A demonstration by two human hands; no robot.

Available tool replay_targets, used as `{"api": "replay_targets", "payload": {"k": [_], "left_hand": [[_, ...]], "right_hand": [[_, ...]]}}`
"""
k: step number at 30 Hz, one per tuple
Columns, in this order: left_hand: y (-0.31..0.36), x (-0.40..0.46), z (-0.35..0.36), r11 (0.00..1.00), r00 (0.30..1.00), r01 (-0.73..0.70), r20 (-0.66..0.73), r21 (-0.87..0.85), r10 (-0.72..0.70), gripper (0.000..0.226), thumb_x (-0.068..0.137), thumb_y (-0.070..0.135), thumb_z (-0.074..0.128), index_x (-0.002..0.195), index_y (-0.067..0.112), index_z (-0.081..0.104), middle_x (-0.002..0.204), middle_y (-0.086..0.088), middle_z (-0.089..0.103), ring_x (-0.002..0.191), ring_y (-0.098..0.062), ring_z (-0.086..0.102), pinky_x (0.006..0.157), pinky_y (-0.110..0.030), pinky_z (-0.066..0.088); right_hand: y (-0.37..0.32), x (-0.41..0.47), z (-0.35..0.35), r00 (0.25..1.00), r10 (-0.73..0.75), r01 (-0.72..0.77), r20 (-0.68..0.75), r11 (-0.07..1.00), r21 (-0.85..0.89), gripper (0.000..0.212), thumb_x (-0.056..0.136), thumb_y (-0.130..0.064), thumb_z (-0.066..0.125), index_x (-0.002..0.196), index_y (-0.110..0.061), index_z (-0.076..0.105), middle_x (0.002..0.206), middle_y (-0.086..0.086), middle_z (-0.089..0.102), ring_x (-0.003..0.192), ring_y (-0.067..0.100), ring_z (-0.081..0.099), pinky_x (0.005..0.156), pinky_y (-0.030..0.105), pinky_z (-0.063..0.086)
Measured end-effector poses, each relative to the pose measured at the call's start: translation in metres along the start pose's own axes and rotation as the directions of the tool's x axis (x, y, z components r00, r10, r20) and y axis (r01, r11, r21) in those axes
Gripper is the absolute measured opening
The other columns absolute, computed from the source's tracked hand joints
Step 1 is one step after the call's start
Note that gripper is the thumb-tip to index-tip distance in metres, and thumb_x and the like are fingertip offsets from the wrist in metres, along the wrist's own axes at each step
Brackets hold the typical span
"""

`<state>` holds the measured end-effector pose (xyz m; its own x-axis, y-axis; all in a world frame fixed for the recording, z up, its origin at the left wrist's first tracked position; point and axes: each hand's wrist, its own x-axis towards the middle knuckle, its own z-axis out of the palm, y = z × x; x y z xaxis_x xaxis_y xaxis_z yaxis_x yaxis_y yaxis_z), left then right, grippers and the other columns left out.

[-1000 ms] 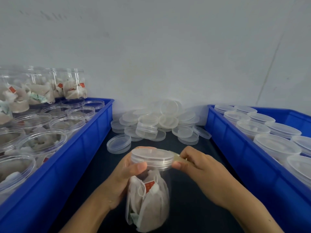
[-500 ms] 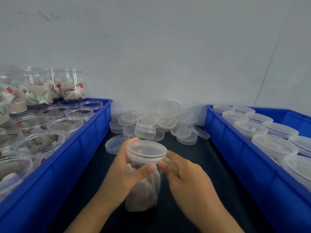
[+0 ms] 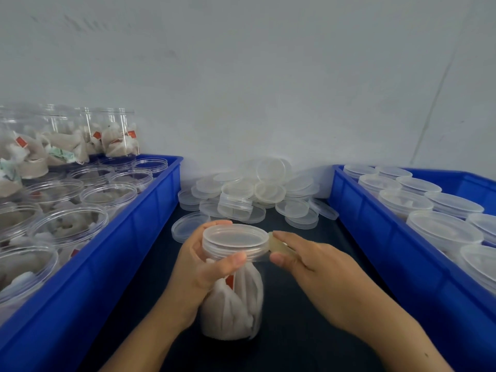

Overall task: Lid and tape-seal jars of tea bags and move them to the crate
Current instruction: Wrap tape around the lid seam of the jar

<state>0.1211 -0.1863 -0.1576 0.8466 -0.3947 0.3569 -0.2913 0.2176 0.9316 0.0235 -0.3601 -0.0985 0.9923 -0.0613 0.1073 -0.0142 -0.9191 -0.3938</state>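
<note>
On our left a blue crate (image 3: 150, 221) holds open jars of tea bags (image 3: 107, 196), unlidded, which we take to be the waiting stock, kept within easy reach. Behind the work spot, against the wall, lies a heap of loose lids (image 3: 255, 191), near enough to pick from.

At the centre, our left hand (image 3: 206, 267) curls round the neck of the jar (image 3: 232, 280), thumb across the front just under the lid (image 3: 235, 237); we judge this steadies it for the taping. The jar stands on the dark tabletop (image 3: 308, 318) between the crates, long axis close to upright, lidded mouth pointing up and a little toward us.

Our right hand (image 3: 314, 264) pinches a yellowish strip of tape (image 3: 279, 244) against the lid's right rim.

The right crate (image 3: 375, 237) carries lidded jars (image 3: 442, 232), likely the finished ones.
</note>
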Motion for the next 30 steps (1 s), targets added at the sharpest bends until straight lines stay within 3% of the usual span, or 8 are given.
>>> {"api": "replay_targets", "payload": {"k": [3,7,10,18,21,24,27,30], "left_hand": [[0.0,0.0,-0.003,0.998,0.997,0.042,0.064,-0.043,-0.039,0.098,0.03,0.064,0.089,0.115,0.021,0.063,0.108,-0.003,0.073,0.101,-0.016,0.069,0.078,-0.024,0.056],[0.001,0.002,-0.009,0.995,0.981,0.086,0.178,-0.056,-0.075,0.089,0.035,0.06,0.091,0.113,0.024,0.067,0.111,-0.007,0.072,0.105,-0.019,0.068,0.081,-0.021,0.054],[0.0,0.002,-0.009,0.99,0.959,0.127,0.264,-0.065,-0.106,0.091,0.041,0.058,0.09,0.119,0.02,0.063,0.115,-0.009,0.071,0.108,-0.021,0.067,0.083,-0.022,0.054],[0.0,0.002,-0.012,0.977,0.936,0.174,0.329,-0.122,-0.126,0.084,0.047,0.049,0.09,0.124,0.025,0.064,0.122,-0.008,0.069,0.114,-0.021,0.064,0.085,-0.023,0.053],[0.008,0.003,-0.016,0.987,0.934,0.162,0.321,0.002,-0.154,0.093,0.05,0.04,0.084,0.133,0.024,0.046,0.123,0.001,0.067,0.114,-0.016,0.063,0.086,-0.021,0.052],[0.03,0.003,-0.025,0.958,0.907,0.131,0.359,0.254,-0.22,0.082,0.054,0.048,0.078,0.13,0.041,0.048,0.13,0.02,0.056,0.11,0.002,0.06,0.088,-0.022,0.052],[0.054,-0.001,-0.025,0.76,0.9,-0.002,0.332,0.65,-0.282,0.101,0.051,0.077,0.067,0.141,0.049,0.032,0.135,0.041,0.033,0.124,0.016,0.038,0.107,-0.02,0.037],[0.065,-0.008,0.011,0.398,0.955,-0.042,0.155,0.916,-0.255,0.118,0.044,0.102,0.032,0.143,0.039,0.022,0.135,0.025,0.03,0.123,0.004,0.035,0.094,-0.018,0.037]], "right_hand": [[0.006,-0.001,-0.004,0.999,0.007,-0.008,0.038,1.0,0.023,0.043,0.096,-0.058,0.028,0.131,-0.037,0.044,0.126,-0.004,0.059,0.114,0.011,0.051,0.093,0.029,0.039],[0.012,0.0,-0.004,0.999,-0.019,0.016,0.05,0.998,0.056,0.05,0.091,-0.064,0.028,0.136,-0.045,0.041,0.129,-0.014,0.058,0.116,0.005,0.051,0.087,0.022,0.038],[0.012,0.002,-0.003,0.997,-0.079,0.076,0.027,0.993,0.09,0.057,0.084,-0.069,0.023,0.138,-0.056,0.034,0.134,-0.027,0.054,0.123,-0.003,0.047,0.097,0.019,0.038],[0.015,0.01,0.008,0.992,-0.124,0.119,0.016,0.978,0.17,0.053,0.091,-0.066,0.026,0.143,-0.056,0.028,0.128,-0.011,0.059,0.121,0.007,0.052,0.104,0.035,0.043],[0.015,0.012,0.014,0.992,-0.129,0.124,0.01,0.969,0.214,0.049,0.093,-0.063,0.027,0.141,-0.058,0.027,0.129,-0.008,0.059,0.12,0.011,0.053,0.103,0.037,0.044],[0.015,0.01,0.017,0.992,-0.13,0.127,-0.001,0.963,0.236,0.056,0.084,-0.071,0.02,0.137,-0.06,0.032,0.127,-0.01,0.061,0.117,0.008,0.055,0.101,0.035,0.046],[0.015,0.01,0.02,0.991,-0.133,0.13,-0.004,0.967,0.217,0.062,0.078,-0.075,0.016,0.135,-0.058,0.035,0.121,-0.01,0.063,0.111,0.005,0.057,0.097,0.034,0.048],[0.014,0.011,0.024,0.99,-0.141,0.139,-0.001,0.976,0.168,0.039,0.096,-0.06,0.027,0.134,-0.058,0.035,0.115,-0.008,0.064,0.105,0.009,0.059,0.092,0.035,0.05]]}}
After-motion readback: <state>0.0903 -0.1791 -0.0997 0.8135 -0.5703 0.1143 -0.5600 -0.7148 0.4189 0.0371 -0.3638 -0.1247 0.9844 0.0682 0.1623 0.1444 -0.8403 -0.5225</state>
